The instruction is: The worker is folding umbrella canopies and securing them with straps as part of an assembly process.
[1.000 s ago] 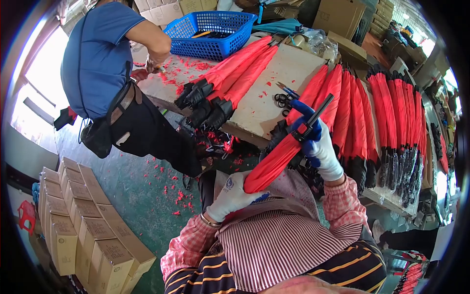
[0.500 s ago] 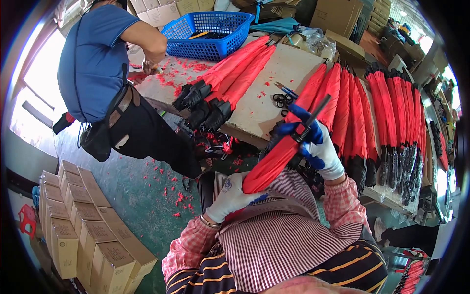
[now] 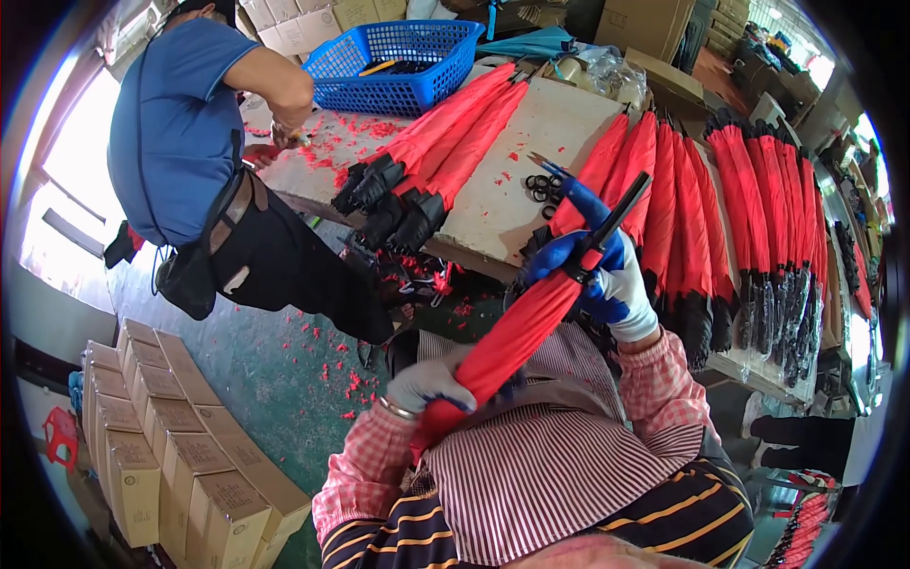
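A furled red umbrella (image 3: 517,341) slants across my lap, its black end pointing up and right. My right hand (image 3: 611,280), in a white glove with blue coating, is closed around it by the black collar, fingers curled over the shaft. Lower on the red fabric, my left hand (image 3: 431,384) wraps the canopy in a matching glove. The umbrella's lower end lies hidden by that hand and my forearm. Just beyond my right hand, several black rings (image 3: 542,188) and scissors (image 3: 550,166) lie on the worktable (image 3: 507,223).
More red umbrellas lie on the table at left (image 3: 441,152) and right (image 3: 678,228). A blue basket (image 3: 398,71) stands behind. At the left, a person in a blue shirt (image 3: 185,123) works at the table. Stacked cartons (image 3: 180,427) fill the lower left; red scraps litter the floor.
My left hand has slid down along the canopy toward the lower left, exposing more red fabric between my hands. My right hand stays near the collar, with its fingers shifted slightly.
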Demonstrator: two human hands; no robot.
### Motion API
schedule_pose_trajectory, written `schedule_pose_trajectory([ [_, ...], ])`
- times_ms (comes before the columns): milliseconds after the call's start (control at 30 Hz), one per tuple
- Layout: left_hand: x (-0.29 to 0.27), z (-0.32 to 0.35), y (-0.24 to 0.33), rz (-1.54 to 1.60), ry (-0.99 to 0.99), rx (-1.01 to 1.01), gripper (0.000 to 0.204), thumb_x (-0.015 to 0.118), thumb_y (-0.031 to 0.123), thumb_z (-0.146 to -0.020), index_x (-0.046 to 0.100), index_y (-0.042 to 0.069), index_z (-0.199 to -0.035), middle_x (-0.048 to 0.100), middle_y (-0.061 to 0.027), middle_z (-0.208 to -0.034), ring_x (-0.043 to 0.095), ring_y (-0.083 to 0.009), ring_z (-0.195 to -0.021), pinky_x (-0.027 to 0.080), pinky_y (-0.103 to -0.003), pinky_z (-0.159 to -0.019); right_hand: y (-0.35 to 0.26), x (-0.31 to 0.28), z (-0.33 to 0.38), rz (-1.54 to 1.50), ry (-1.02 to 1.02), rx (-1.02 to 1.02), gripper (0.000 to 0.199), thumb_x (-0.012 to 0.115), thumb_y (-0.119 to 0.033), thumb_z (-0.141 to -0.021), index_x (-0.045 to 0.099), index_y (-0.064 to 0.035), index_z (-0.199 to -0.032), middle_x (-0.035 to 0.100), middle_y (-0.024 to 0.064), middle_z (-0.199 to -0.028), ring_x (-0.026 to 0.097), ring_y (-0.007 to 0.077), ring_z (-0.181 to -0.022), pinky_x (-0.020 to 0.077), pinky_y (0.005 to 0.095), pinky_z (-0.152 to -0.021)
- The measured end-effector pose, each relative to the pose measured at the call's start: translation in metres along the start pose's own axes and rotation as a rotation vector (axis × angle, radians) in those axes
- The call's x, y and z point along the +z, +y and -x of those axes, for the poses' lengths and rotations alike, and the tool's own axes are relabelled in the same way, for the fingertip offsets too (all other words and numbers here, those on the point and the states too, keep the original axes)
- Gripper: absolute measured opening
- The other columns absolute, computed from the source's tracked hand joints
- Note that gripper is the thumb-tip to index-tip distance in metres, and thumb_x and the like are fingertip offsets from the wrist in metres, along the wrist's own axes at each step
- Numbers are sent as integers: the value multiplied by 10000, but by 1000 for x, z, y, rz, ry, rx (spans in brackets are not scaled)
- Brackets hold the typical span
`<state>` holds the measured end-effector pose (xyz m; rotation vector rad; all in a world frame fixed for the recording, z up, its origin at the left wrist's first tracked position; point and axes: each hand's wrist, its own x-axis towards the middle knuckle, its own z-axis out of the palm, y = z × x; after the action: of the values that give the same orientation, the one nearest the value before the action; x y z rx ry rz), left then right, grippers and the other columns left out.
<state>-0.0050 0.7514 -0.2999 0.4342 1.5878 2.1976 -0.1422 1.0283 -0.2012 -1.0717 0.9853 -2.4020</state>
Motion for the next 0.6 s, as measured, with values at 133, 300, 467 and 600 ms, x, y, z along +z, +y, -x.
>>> schedule_pose_trajectory([
  [133, 12, 8, -12, -316, 79, -241, 837, 968, 403, -780, 629, -59, -1389, 750, -191, -1254, 711, -292, -1198, 542, -415, -1067, -6, -3, 5, 202, 158, 84, 1041, 909, -306, -884, 305, -14, -1679, 758, 175, -1258, 728, 293, -1184, 514, 440, -1121],
  [300, 70, -11, 42, -903, 388, -225, 745, 942, 393, -811, 663, -66, -1327, 770, -217, -1172, 757, -309, -1098, 579, -407, -973, -1, -19, 16, 216, 217, 51, 1052, 880, -339, -911, 262, 12, -1687, 760, 132, -1243, 738, 266, -1146, 543, 432, -1066],
  [467, 86, -16, 29, -973, 499, -233, 648, 932, 372, -825, 699, -42, -1266, 780, -238, -1086, 781, -342, -1003, 597, -418, -890, -10, -12, 15, 281, 302, 62, 960, 880, -227, -918, 328, 27, -1662, 691, 158, -1375, 725, 258, -1191, 537, 412, -1095],
  [600, 92, -17, 10, -1041, 568, -219, 573, 919, 340, -841, 715, -34, -1224, 781, -241, -1081, 783, -332, -1000, 604, -421, -873, -22, -15, 20, 296, 347, 123, 939, 860, -172, -931, 313, 24, -1669, 622, 154, -1460, 695, 250, -1247, 525, 417, -1114],
])
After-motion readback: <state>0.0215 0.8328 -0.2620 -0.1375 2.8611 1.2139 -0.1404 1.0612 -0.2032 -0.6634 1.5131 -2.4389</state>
